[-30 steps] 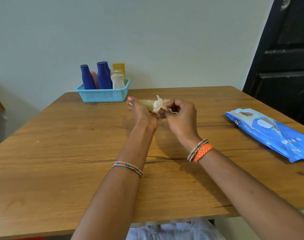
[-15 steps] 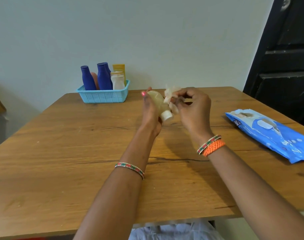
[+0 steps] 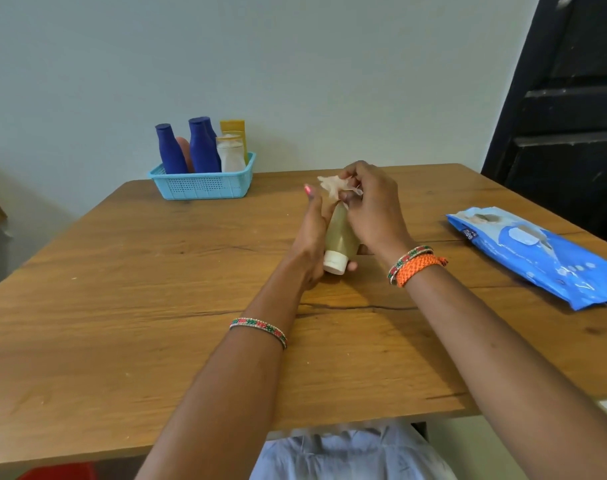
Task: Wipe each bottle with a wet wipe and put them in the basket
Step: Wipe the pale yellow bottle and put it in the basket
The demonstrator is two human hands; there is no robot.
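Note:
My left hand (image 3: 312,237) holds a pale yellow tube bottle (image 3: 340,237) above the table's middle, its white cap (image 3: 335,262) pointing toward me. My right hand (image 3: 371,209) pinches a crumpled white wet wipe (image 3: 333,187) against the tube's far end. The light blue basket (image 3: 205,185) stands at the table's far edge. It holds blue bottles (image 3: 172,150), a pinkish one, a white one (image 3: 231,152) and a yellow one (image 3: 234,128), all upright.
A blue pack of wet wipes (image 3: 541,254) lies flat on the right side of the wooden table (image 3: 122,306). A dark door (image 3: 572,98) stands at the far right, a pale wall behind the basket.
The tube has turned from lying sideways to cap-down toward me. My right hand with the wipe slid from the cap side to the tube's far end. Both hands shifted slightly right.

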